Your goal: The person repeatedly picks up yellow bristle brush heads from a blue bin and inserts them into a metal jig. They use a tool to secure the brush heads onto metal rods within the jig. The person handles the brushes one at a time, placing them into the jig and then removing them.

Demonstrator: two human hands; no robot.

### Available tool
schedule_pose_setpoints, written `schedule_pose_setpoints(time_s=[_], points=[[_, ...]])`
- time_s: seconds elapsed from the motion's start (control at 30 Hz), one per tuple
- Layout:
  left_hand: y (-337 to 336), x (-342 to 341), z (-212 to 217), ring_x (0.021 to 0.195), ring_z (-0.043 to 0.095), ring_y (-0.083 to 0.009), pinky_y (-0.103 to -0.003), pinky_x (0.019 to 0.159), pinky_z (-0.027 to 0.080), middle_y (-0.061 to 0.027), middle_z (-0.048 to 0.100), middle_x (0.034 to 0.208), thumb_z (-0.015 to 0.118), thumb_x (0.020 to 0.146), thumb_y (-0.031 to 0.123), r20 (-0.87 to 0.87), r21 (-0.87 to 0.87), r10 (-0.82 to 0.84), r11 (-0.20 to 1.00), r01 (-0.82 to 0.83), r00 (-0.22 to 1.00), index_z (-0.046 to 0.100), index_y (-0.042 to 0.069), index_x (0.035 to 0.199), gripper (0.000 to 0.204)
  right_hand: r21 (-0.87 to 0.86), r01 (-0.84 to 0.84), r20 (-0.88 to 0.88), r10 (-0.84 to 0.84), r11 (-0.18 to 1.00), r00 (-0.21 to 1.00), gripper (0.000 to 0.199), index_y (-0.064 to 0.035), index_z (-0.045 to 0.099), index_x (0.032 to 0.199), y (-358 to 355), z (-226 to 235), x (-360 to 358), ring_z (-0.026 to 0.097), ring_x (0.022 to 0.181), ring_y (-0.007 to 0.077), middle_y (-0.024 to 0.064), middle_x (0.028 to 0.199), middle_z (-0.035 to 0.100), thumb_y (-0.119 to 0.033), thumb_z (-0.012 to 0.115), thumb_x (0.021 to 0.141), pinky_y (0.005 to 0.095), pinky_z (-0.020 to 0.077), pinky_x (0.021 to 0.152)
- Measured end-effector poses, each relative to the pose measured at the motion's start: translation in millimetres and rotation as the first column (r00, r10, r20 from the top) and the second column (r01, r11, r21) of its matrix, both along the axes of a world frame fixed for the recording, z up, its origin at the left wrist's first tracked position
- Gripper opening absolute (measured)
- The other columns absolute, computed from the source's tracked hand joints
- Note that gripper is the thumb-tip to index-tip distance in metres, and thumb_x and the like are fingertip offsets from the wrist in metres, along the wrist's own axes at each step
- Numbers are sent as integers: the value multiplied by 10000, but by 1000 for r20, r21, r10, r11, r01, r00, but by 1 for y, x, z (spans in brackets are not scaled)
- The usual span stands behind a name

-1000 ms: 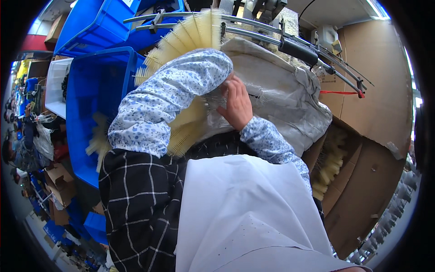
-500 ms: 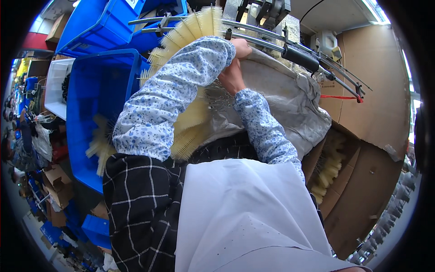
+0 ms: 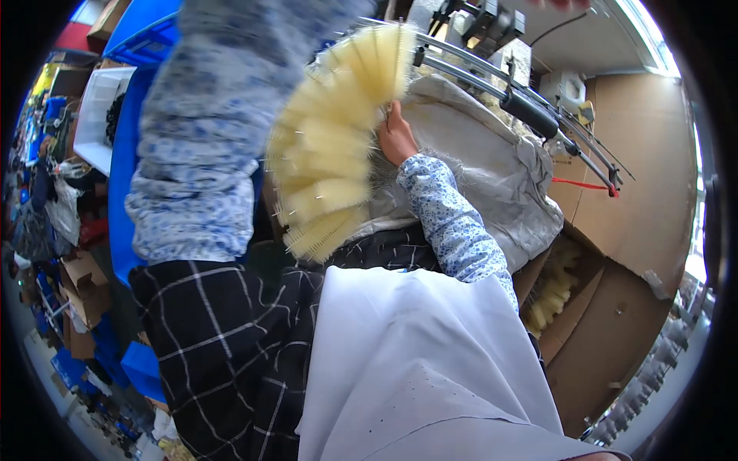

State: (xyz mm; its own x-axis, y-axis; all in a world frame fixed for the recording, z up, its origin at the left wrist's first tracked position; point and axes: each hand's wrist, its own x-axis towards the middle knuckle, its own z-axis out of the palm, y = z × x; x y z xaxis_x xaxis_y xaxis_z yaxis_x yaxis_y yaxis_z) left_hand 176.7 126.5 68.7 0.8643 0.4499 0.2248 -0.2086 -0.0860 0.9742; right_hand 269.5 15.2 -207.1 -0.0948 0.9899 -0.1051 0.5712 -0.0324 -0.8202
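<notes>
A fan-like curved brush (image 3: 323, 154) of pale yellow bristle bundles arches over my lap, with thin wires along its inner side. My right hand (image 3: 397, 138) is closed at the inner side of the brush's upper end, thumb pointing up. My left arm, in a blue-flowered sleeve (image 3: 207, 131), rises blurred past the upper edge. A smeared bit of fingers (image 3: 560, 3) shows at the top right edge and seems to be my left hand; its grip is hidden. Beyond the brush is a metal machine (image 3: 484, 31) with parallel rods (image 3: 469, 75).
A grey-white sheet (image 3: 492, 177) drapes below the rods. On the right, a cardboard box (image 3: 573, 338) holds more yellow brushes (image 3: 555, 292). Blue bins (image 3: 123, 230) and a white bin (image 3: 94, 123) stand at left. A red cord (image 3: 580, 183) hangs from the rod end.
My left hand has left the brush's upper end and swung up toward the top edge. My right hand stays on the brush, which has come away from the rods slightly and shows more fully.
</notes>
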Motion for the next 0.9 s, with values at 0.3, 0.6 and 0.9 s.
schedule_pose_setpoints(time_s=[0.3, 0.6, 0.9], points=[[-37, -286, -9, 837, 554, -132, -254, 753, 454, -96, 577, 951, 550, 831, 307, -453, 462, 766, 639, -615, 456, 473, -11, 1154, 460, 257, 79, 33, -90, 963, 995, 467, -129, 287, 1245, -10, -40, 9, 498, 832, 492, 308, 934, 529, -28, 367, 796, 507, 384, 685], [-218, -508, -375, 1086, 480, -310, -360, 933, 376, -203, 504, 1155, 679, 619, 447, -913, 409, 344, 778, -477, -220, 453, 13, 1174, 740, 149, 26, -205, 5, 989, 979, 533, 8, 236, 1309, -13, -33, 2, 471, 1082, 263, 196, 1212, 459, -49, 436, 818, 338, 351, 922], [-210, -381, -399, 1303, 117, -350, -485, 1048, 28, -236, 136, 1391, 639, 634, 570, -653, 723, 237, 480, -498, -719, 36, 60, 1367, 1076, 120, 44, -286, -8, 992, 958, 470, 4, 372, 1233, -14, -49, 20, 474, 1063, 273, 169, 1190, 459, -205, 511, 837, 375, 370, 906]])
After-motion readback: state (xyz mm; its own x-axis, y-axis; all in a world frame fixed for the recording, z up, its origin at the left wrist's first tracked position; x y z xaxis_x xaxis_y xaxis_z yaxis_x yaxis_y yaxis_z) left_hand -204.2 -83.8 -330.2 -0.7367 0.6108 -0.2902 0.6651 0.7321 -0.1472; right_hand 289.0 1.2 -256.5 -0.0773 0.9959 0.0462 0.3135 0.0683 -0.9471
